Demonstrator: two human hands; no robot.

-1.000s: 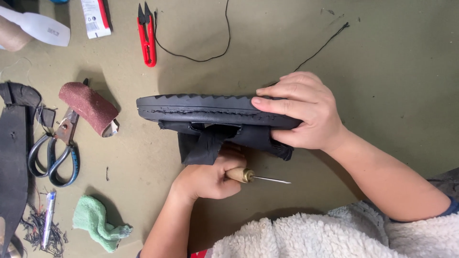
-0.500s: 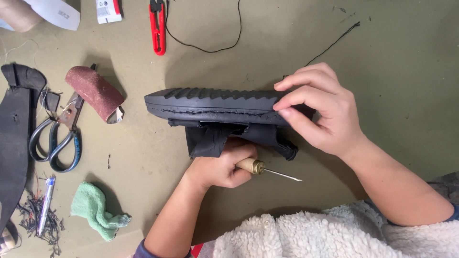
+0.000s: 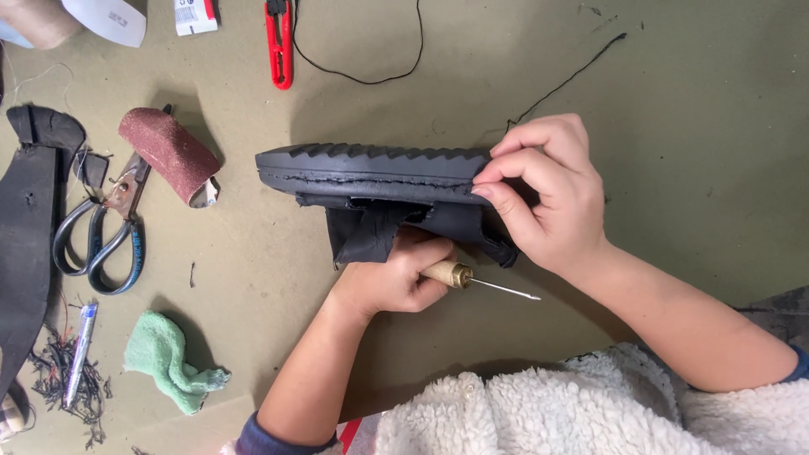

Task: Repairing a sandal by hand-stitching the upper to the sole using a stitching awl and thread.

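A pair of scissors [image 3: 101,236] with dark handles lies on the olive table [image 3: 691,109], and everything else is placed from it. Just beside its blades, up and to the right, rests a roll of reddish sandpaper [image 3: 167,154]; to its left lies a long black strip [image 3: 25,253]; below it sit a green cloth [image 3: 164,361], a pen [image 3: 80,341] and a scatter of thread scraps [image 3: 63,379]. Well up and to the right of the scissors are red thread snips [image 3: 280,42] and a loose black thread [image 3: 362,72].
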